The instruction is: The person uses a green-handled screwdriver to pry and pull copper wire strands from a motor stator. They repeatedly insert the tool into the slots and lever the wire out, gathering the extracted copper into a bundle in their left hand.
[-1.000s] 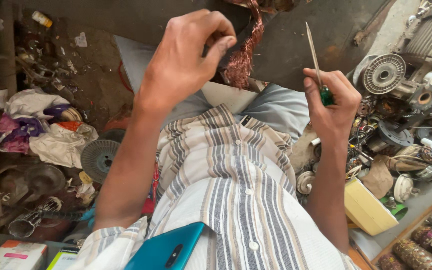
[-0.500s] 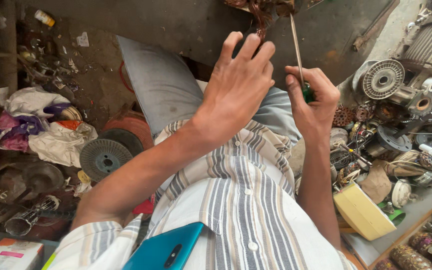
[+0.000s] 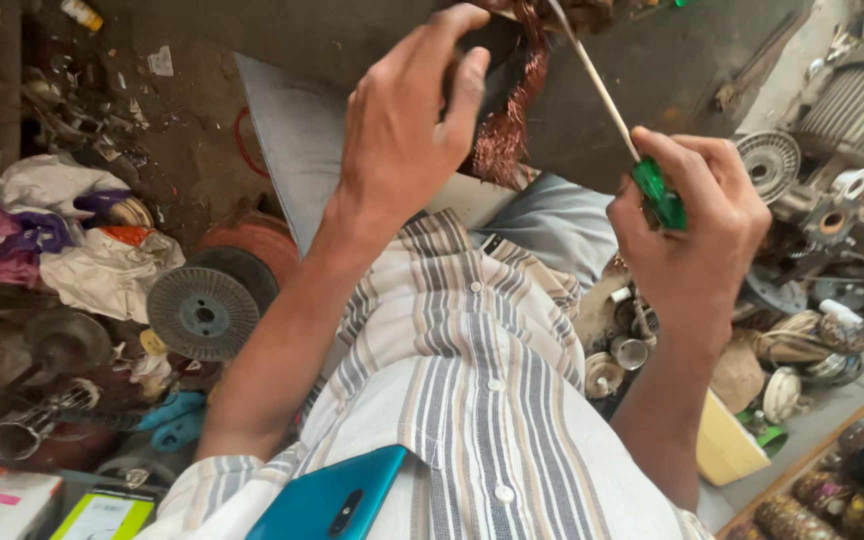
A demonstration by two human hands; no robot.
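My left hand [image 3: 407,125] reaches up and grips a dark motor part at the top of the head view, from which a bundle of reddish copper winding wire [image 3: 510,120] hangs down. My right hand [image 3: 697,225] is closed around the green handle of a screwdriver [image 3: 624,130], whose thin metal shaft slants up to the left into the winding near the top edge. The upper end of the motor part is cut off by the frame. Below both hands are my striped shirt [image 3: 462,400] and grey trousers.
A teal phone [image 3: 337,500] sticks out of my shirt pocket. On the left lie a ribbed grey disc [image 3: 202,312], rags and metal scrap. On the right are motor housings, a finned rotor [image 3: 770,165], small metal cups and a yellow box [image 3: 727,440].
My left hand rose from lower in the view back up to the winding. My right hand with the screwdriver shifted slightly right, its shaft now tilted more to the left.
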